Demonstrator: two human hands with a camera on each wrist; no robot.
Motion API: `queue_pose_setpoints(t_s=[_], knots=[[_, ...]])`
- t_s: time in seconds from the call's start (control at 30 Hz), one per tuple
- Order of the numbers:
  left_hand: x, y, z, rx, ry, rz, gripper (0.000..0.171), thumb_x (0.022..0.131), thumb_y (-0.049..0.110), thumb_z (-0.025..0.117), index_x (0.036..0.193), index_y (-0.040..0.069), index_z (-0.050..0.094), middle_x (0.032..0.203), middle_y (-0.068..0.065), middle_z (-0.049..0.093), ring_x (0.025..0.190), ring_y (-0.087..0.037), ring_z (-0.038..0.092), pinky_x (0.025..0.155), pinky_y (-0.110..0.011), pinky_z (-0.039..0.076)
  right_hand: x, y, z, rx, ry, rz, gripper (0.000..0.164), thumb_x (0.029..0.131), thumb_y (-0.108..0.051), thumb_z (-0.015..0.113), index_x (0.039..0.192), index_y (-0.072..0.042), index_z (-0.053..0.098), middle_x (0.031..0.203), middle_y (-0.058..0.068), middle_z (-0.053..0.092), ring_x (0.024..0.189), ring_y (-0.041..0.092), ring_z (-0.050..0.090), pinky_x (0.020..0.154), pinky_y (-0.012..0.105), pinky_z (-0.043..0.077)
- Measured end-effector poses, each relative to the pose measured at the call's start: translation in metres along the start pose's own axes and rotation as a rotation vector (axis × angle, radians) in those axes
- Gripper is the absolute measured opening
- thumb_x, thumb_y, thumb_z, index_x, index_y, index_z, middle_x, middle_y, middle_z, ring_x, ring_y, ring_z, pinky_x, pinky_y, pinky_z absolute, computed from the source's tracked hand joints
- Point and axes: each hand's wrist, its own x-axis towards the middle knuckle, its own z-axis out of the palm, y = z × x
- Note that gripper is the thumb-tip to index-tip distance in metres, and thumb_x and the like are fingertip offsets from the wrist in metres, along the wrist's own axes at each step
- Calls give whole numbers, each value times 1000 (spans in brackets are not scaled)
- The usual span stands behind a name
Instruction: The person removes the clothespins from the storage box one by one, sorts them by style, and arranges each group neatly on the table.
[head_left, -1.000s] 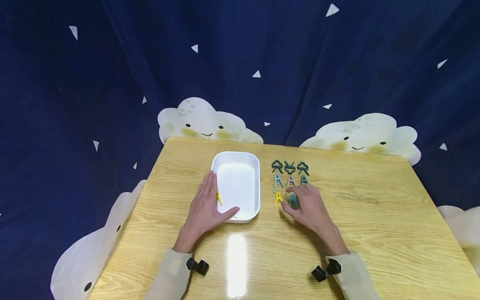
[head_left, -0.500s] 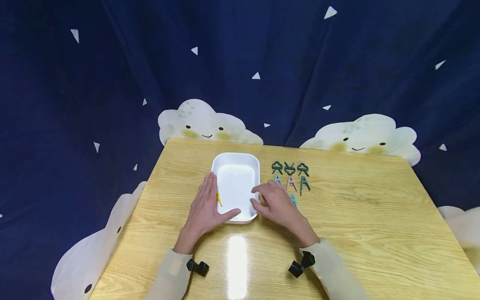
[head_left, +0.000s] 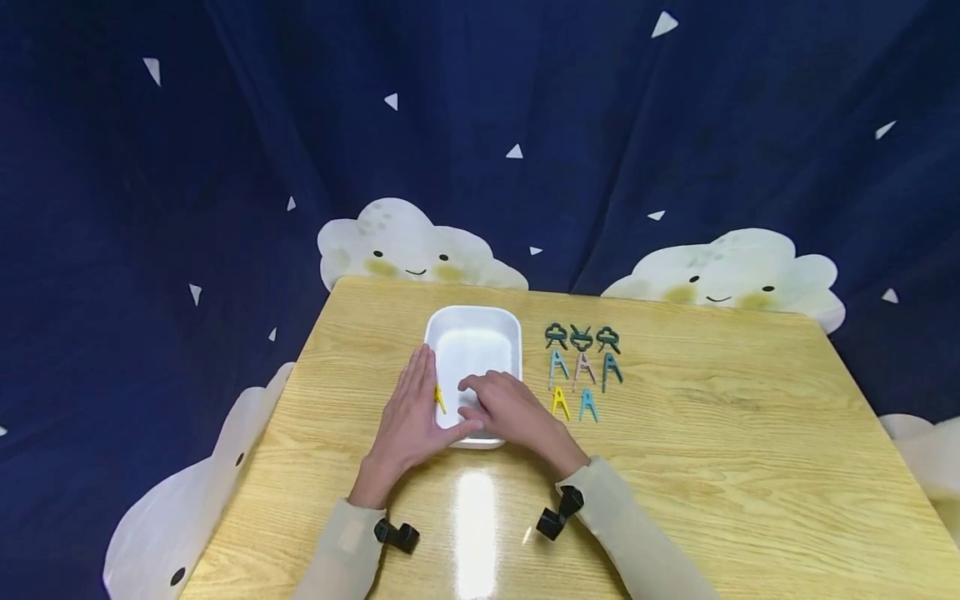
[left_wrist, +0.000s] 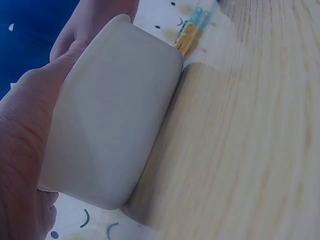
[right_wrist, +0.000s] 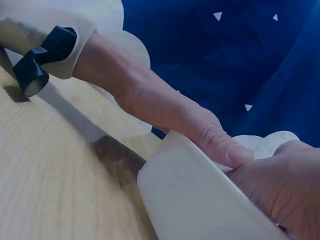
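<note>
My left hand (head_left: pixel 408 408) lies along the left rim of a white tray (head_left: pixel 474 312), fingers straight, thumb across the near left corner. Inside, a yellow clothespin (head_left: pixel 440 399) leans near the left wall, partly covered by that hand. Over the tray's near right part, my right hand (head_left: pixel 510 410) has loosely bent fingers, thumb and index apart, with nothing seen between them. The left wrist view shows the tray's outer wall (left_wrist: pixel 110 115) beside my left hand (left_wrist: pixel 22 125). In the right wrist view, the tray (right_wrist: pixel 195 195) hides the right fingertips behind it.
Right of the tray are rows of clips: dark green ones (head_left: pixel 581 337) at the back, then light blue (head_left: pixel 558 367), pink (head_left: pixel 584 369) and dark teal (head_left: pixel 611 369) clothespins. Nearest are a yellow (head_left: pixel 560 402) and a blue clothespin (head_left: pixel 588 405). All rest on the wooden table (head_left: pixel 735 433).
My right hand has moved left from the blue clothespin, over the tray's right rim and into the tray area. The yellow and blue clothespins on the table are uncovered. My left hand stays put.
</note>
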Motion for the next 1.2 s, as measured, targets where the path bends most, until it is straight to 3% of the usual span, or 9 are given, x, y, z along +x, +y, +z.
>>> queue_pose_setpoints(t_s=[0.2,0.4,0.6,0.87,1.1,1.2], knots=[[0,0,0,4,-6,2,134,81,88,59,166,-2,6,175,-19,6,162,-24,-2,132,-42,10,13,0,5,-65,-140,8,47,99,-29,70,142,-12,64,97,2,75,84,17,65,84,38,57],[-1,0,0,-2,-14,-3,135,81,88,59,166,-1,5,175,-17,2,162,-25,-2,132,-42,10,18,-1,9,-135,-234,-76,44,102,-25,62,147,-22,62,86,-2,69,80,16,62,77,38,55],[0,1,-1,2,-14,-3,135,81,88,59,166,-2,4,175,-18,4,162,-26,0,132,-41,9,19,-1,11,-188,-252,-113,42,101,-23,58,143,-28,65,77,-3,60,72,15,54,66,34,49],[0,1,1,12,3,9,134,82,87,59,165,-4,6,174,-21,8,162,-33,8,132,-43,11,18,-1,12,-177,-215,-45,37,102,-24,59,138,-25,67,90,-2,62,84,18,57,79,37,51],[0,1,0,21,6,14,133,82,87,59,165,-4,7,174,-21,9,161,-35,10,132,-43,12,18,-1,14,-215,-211,-67,43,101,-20,61,142,-32,65,78,-4,53,77,17,51,72,34,47],[0,1,0,24,4,12,134,82,87,58,165,-4,7,174,-21,8,162,-34,9,132,-43,11,17,-1,14,-211,-203,-67,38,101,-20,61,136,-30,70,79,-5,54,77,17,50,71,33,46]])
